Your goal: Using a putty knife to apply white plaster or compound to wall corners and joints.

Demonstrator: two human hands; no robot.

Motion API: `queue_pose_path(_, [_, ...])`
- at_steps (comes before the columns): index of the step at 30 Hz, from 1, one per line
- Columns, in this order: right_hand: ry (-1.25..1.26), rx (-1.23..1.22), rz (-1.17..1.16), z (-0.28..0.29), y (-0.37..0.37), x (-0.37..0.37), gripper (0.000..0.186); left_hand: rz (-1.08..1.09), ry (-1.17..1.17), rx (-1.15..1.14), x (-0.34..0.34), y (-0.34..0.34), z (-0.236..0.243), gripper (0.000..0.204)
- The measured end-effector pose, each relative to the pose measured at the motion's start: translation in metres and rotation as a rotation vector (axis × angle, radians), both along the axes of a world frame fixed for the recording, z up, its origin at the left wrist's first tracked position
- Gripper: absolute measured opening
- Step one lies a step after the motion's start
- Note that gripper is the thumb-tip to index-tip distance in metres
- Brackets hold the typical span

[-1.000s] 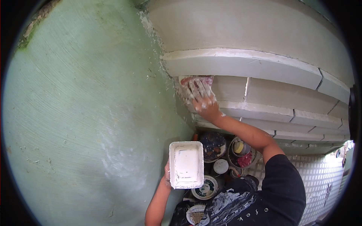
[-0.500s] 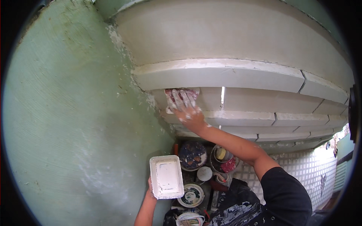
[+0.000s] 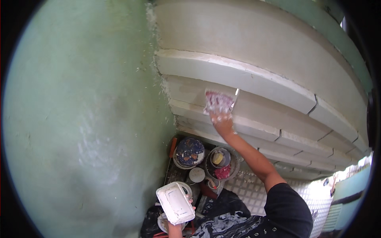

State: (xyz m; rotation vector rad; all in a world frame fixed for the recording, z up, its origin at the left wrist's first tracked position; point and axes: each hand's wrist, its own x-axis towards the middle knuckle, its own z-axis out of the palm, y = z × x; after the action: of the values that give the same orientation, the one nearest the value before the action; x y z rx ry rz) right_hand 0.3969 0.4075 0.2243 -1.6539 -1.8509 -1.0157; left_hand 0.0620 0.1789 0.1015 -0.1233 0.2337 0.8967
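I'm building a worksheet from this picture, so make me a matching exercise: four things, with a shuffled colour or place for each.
1. White tray
2. Reddish flat piece
3. Left-side wall
4. Yellow item

A. Green
B. Held in the left hand
C. Inside a grey container
D. Under the right hand's fingers

Right pairs: 1-B, 2-D, 3-A, 4-C

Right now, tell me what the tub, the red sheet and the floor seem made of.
Tub: probably plastic, dull off-white; its rounded corners look moulded, though white smears cover it.
Red sheet: perhaps flexible plastic or rubber; white paste masks its finish, so I can't be sure.
Floor: likely ceramic tile, given the regular grid of pale squares.
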Motion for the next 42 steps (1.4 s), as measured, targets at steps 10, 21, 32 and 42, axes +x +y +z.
queue_pose_path(10, [-0.034, 0.129, 0.156, 0.053, 0.016, -0.05, 0.043, 0.262, 0.116, 0.054, 0.003, -0.075, 0.054, 0.066])
queue_pose_path(21, [-0.135, 0.094, 0.367, 0.003, 0.063, -0.086, 0.045, 0.37, 0.095, 0.035, 0.021, -0.113, 0.049, 0.065])
queue_pose_path(32, [0.032, -0.565, 0.165, -0.037, 0.091, -0.101, 0.04, 0.439, 0.015, 0.055, 0.034, -0.122, 0.019, 0.064])
queue_pose_path(42, [-0.3, 0.077, 0.064, -0.007, 0.09, -0.088, 0.043, 0.479, -0.096, 0.055, 0.06, -0.131, 0.005, 0.064])
